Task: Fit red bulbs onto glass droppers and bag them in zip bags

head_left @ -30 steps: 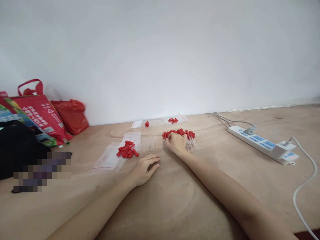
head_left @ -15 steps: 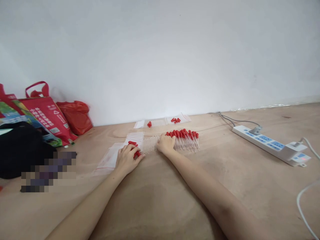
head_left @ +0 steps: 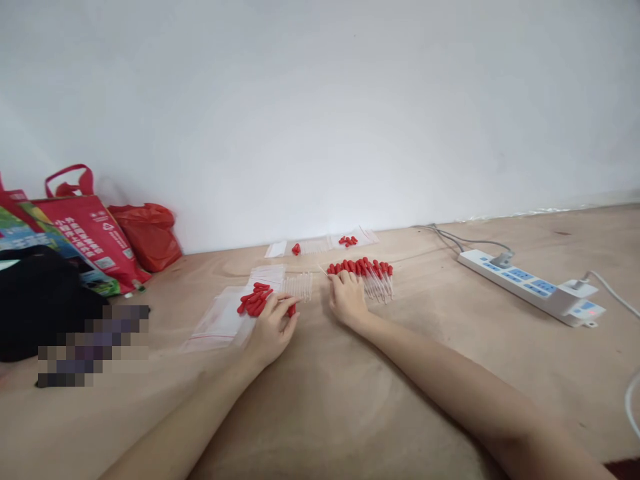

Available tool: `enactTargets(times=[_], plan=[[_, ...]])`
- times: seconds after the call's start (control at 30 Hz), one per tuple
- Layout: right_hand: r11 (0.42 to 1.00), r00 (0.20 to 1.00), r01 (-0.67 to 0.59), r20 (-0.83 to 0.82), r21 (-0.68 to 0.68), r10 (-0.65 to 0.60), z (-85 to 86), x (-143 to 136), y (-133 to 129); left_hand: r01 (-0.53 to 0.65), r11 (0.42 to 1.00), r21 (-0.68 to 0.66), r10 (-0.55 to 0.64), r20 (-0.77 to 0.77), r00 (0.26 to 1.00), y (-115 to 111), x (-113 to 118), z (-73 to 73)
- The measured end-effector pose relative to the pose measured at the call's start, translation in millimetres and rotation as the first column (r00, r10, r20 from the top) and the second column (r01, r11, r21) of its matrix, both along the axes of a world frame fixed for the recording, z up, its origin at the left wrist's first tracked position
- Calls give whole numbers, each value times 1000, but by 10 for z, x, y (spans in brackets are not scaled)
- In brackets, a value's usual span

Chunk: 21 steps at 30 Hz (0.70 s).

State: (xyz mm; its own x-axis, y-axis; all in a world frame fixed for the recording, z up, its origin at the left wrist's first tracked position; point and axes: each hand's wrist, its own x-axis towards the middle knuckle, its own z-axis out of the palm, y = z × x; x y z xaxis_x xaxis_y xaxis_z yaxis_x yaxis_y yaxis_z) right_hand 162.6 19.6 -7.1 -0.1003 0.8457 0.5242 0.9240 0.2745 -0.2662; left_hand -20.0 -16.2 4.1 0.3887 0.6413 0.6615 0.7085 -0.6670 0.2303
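My left hand (head_left: 277, 325) is closed around a red rubber bulb (head_left: 292, 311), low over the table. Beside it a pile of red bulbs (head_left: 254, 301) lies on clear zip bags (head_left: 220, 317). My right hand (head_left: 348, 297) pinches a thin glass dropper tube (head_left: 323, 269), whose end sticks out past the fingers to the upper left. Between the hands lies a row of bare glass tubes (head_left: 299, 287). Close to the right hand is a row of droppers (head_left: 377, 277) with red bulbs on their far ends, partly covered by that hand.
Near the wall lie another set of glass tubes (head_left: 316, 247), more red bulbs (head_left: 348, 241) and bags. A white power strip (head_left: 530, 283) with cables is on the right. Shopping bags (head_left: 95, 240) and a black cloth item (head_left: 45, 307) sit at the left.
My right hand has moved right, off the bare tubes, with a glass tube in its fingers. The left hand has come off the pile to the right, holding a red bulb.
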Motion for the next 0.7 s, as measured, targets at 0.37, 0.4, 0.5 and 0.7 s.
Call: enactTargets(times=[0.37, 0.4, 0.5, 0.7], plan=[[910, 906, -402, -100, 105, 412, -105, 736, -562, 40, 954, -297, -25, 55, 998, -120, 267, -76], [909, 906, -404, -89, 107, 413, -98, 716, -565, 55, 950, -307, -40, 54, 998, -127, 278, -69], [899, 901, -427, -31, 100, 432, -86, 634, -562, 91, 940, -327, -85, 35, 996, -142, 298, -53], [882, 884, -467, 33, 61, 466, -81, 587, -568, 119, 935, -335, -113, 37, 993, -138, 328, -52]])
